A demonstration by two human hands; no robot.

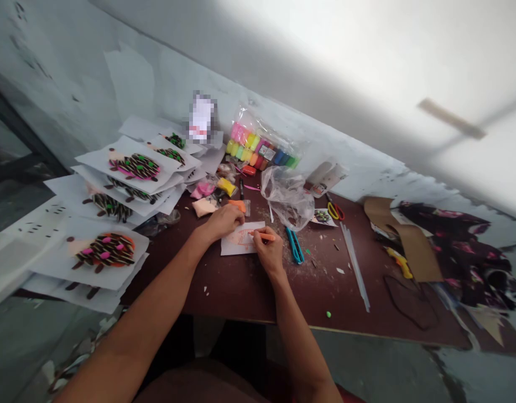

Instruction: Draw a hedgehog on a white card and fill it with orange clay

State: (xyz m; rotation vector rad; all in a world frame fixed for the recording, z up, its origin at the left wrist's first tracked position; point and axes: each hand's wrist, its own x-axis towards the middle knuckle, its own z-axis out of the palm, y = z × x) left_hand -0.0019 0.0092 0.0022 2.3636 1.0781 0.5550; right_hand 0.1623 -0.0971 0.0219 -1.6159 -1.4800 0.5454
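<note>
A small white sheet of paper [233, 247] with an orange outline drawing on it lies on the table in front of me. My right hand [270, 251] is closed round an orange marker [267, 237], whose tip is at the drawing. At the sheet's upper left corner rests my left hand [225, 220], its fingers curled down; what lies under them is hidden. Just beyond it sits a packet of orange clay [238, 205]. Packets of peach clay [205, 207], yellow clay [226, 186] and pink clay [203, 190] lie nearby.
Stacked sheets with clay hedgehogs [136, 166] fill the left side. At the back are a bag of coloured clay [262, 146] and a crumpled plastic bag [287, 196]. To the right lie a teal cutter [294, 246], scissors [336, 210], glue sticks [355, 268] and a yellow glue gun [399, 262].
</note>
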